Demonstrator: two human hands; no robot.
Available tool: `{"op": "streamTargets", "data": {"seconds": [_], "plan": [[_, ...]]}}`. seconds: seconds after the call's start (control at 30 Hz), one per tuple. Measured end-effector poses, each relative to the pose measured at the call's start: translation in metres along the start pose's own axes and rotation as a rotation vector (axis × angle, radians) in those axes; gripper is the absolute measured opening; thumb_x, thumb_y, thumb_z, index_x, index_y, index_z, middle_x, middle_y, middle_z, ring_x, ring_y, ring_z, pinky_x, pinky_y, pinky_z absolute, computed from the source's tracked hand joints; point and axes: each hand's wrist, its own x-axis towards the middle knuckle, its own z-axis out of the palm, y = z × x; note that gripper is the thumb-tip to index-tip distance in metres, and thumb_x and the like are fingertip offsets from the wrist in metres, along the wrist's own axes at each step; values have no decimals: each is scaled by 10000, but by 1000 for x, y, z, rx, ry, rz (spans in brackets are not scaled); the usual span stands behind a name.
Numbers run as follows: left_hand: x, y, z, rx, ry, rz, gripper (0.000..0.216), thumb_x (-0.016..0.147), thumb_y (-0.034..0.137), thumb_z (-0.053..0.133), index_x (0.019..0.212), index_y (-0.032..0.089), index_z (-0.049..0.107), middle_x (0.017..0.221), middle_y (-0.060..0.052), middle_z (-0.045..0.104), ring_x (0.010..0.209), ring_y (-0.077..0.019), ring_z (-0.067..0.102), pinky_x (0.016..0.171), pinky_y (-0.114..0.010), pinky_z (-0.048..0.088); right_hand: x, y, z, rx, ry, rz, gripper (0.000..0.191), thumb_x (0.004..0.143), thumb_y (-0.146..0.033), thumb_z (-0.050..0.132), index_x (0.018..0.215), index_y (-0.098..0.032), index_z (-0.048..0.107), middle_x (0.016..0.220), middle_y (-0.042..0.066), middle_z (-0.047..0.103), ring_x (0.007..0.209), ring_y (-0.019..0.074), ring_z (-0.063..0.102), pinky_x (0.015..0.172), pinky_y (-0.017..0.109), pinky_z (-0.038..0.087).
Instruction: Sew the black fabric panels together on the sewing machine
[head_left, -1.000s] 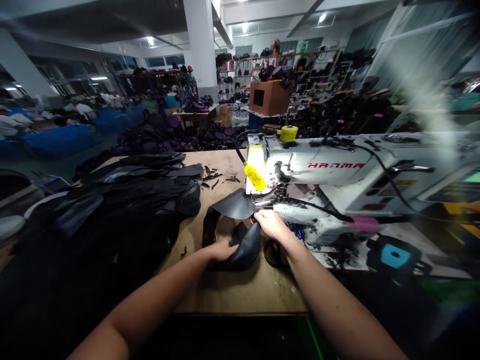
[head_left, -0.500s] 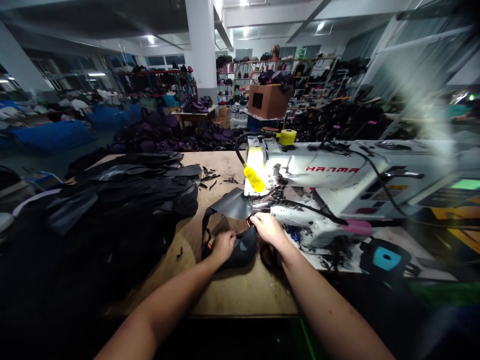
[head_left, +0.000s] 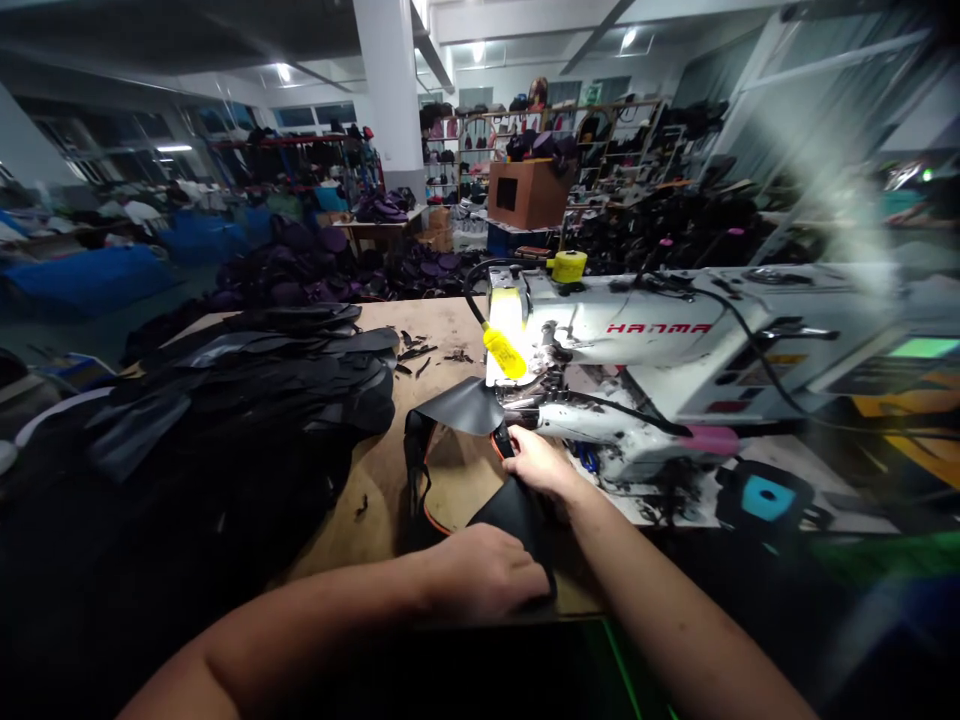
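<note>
A black fabric piece with orange edging lies in a loop on the table, its upper panel reaching under the head of the white sewing machine. My right hand pinches the loop's right edge, close beside the machine's narrow arm. Nearer to me, my left hand is closed over the lower part of the same piece, by the table's front edge. Its fingertips are partly hidden. A lit yellow lamp hangs at the needle area, which is too cluttered to make out.
A large heap of black cut pieces covers the left of the wooden table. Dark scraps lie behind the work. A black item with a blue patch sits at the right. Purple bags are piled beyond the table.
My left hand has moved down and right, toward the table's front edge, drawing the lower part of the fabric piece with it. The loop is opened wider. My right hand stays near the machine.
</note>
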Motion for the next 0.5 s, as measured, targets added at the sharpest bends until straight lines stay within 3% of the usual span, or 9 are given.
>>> {"op": "streamTargets", "data": {"seconds": [0.1,0.17,0.23,0.27,0.37,0.5], "plan": [[1,-25,11,-149,50,-30,146,1005,333,573,951,207,624,804,2,689,719,-128,617,703,-241,506,2,-4,3,-236,213,-10,48,801,-231,654,820,-199,625,869,52,710,820,192,623,724,266,407],[-1,-47,8,-97,219,-116,266,1003,446,570,1033,196,658,887,-40,709,837,-166,645,803,-284,519,3,-7,6,-279,309,-22,167,896,-286,566,756,-205,610,797,52,689,761,183,598,702,274,385],[-4,-70,-1,97,341,-328,366,999,464,556,1200,178,661,1047,-111,707,1019,-244,636,937,-387,494,2,-9,9,-250,354,-47,232,920,-281,513,712,-208,585,748,45,667,711,175,571,680,277,371],[-4,-82,-7,207,343,-449,400,1005,435,538,1290,173,638,1148,-147,684,1111,-286,607,989,-442,464,2,-9,9,-218,360,-64,235,912,-275,509,695,-208,569,730,40,655,694,172,560,674,278,370],[-4,-116,-25,376,145,-650,414,1027,315,454,1394,190,597,1309,-188,606,1229,-332,534,1028,-498,414,1,-8,8,-109,341,-105,248,876,-279,523,638,-212,500,671,21,605,663,169,532,655,277,372],[-1,-154,-47,287,-128,-483,376,1033,241,382,1249,208,687,1074,-136,660,1031,-265,575,945,-419,452,3,-7,4,-18,310,-70,272,840,-299,538,601,-219,435,597,-11,505,616,160,473,596,272,338]]}}
